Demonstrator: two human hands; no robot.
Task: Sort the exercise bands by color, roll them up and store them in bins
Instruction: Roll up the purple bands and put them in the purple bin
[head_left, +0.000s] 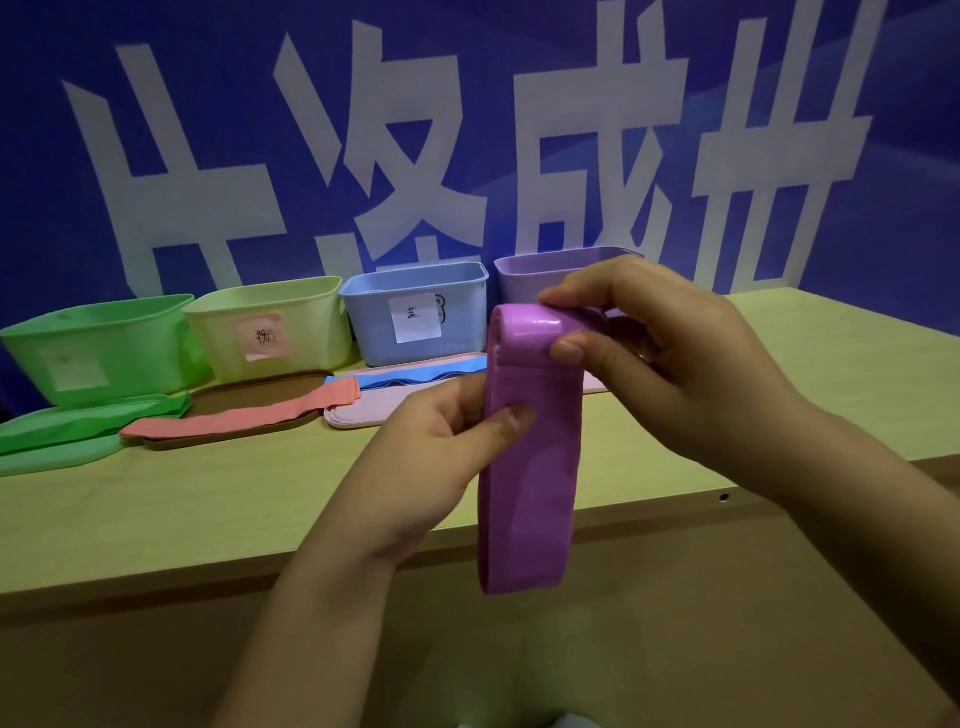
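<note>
I hold a purple exercise band (527, 499) upright in front of the table edge. Its top end is partly rolled over, and my right hand (660, 358) pinches that roll between thumb and fingers. My left hand (431, 457) grips the hanging strip just below, thumb across its front. Four bins stand in a row at the back: green (98, 348), yellow (270, 325), blue (415, 312) and purple (550, 273), the last partly hidden by my right hand. Green bands (88, 423), pink bands (244, 413) and blue bands (415, 376) lie flat on trays.
The green bands lie on a green tray (57, 460), the pink ones on a brown tray (249, 400), the blue ones on a pink tray (363, 410). The wooden table (218, 509) ends at a front edge just below my hands. A blue banner with white characters forms the back wall.
</note>
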